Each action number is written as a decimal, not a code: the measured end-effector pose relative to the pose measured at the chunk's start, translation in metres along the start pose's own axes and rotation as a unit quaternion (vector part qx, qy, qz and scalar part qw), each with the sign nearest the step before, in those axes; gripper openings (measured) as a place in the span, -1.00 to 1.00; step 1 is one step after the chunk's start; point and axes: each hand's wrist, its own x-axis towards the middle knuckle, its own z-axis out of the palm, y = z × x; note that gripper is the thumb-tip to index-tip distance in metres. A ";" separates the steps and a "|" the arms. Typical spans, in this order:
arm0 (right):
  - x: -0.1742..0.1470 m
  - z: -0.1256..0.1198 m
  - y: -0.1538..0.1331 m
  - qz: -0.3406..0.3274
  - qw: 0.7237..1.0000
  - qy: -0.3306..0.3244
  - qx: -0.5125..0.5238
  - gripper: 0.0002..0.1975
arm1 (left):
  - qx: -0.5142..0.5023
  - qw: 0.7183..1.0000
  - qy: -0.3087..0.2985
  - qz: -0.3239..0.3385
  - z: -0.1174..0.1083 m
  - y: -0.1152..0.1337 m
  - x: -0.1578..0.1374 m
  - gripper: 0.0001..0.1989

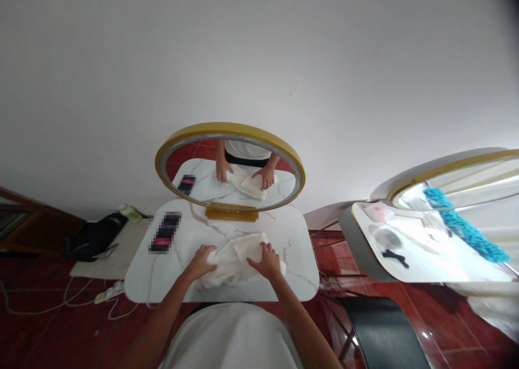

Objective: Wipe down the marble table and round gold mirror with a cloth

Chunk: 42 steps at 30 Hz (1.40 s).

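A crumpled white cloth (pixel 237 255) lies on the white marble-patterned tabletop (pixel 298 239) in front of me. My left hand (pixel 201 262) grips the cloth at its left side, fingers curled and thumb reaching inward. At its right part, my right hand (pixel 266 262) has hold of the cloth, with the thumb pointing left and the fingers bent over it. Behind the cloth stands an oval mirror with a gold frame (pixel 229 127), on a gold base (pixel 231 212); both hands and the cloth are reflected in it.
A pixelated dark item (pixel 165 232) lies on the tabletop's left. On the right are a second table (pixel 373 223) with a blue fluffy duster (pixel 466 228), and a black chair (pixel 385 331). Cables and a power strip (pixel 109 292) lie on the red floor at left.
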 end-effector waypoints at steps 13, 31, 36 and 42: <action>0.022 -0.045 0.084 0.036 0.959 0.080 0.271 -0.60 | -0.167 0.982 0.038 -0.085 -0.059 -0.012 -0.004 -0.39; -0.007 -0.029 0.102 0.135 0.904 0.186 0.361 -0.54 | -0.445 0.860 0.022 -0.249 -0.065 -0.043 -0.057 -0.49; -0.036 -0.036 0.116 0.183 0.896 0.257 0.314 -0.54 | -0.456 0.840 0.118 -0.269 -0.078 -0.049 -0.061 -0.56; -0.054 -0.034 0.062 0.030 0.952 0.275 0.132 -0.51 | -0.519 0.803 0.021 -0.292 -0.085 -0.021 -0.073 -0.59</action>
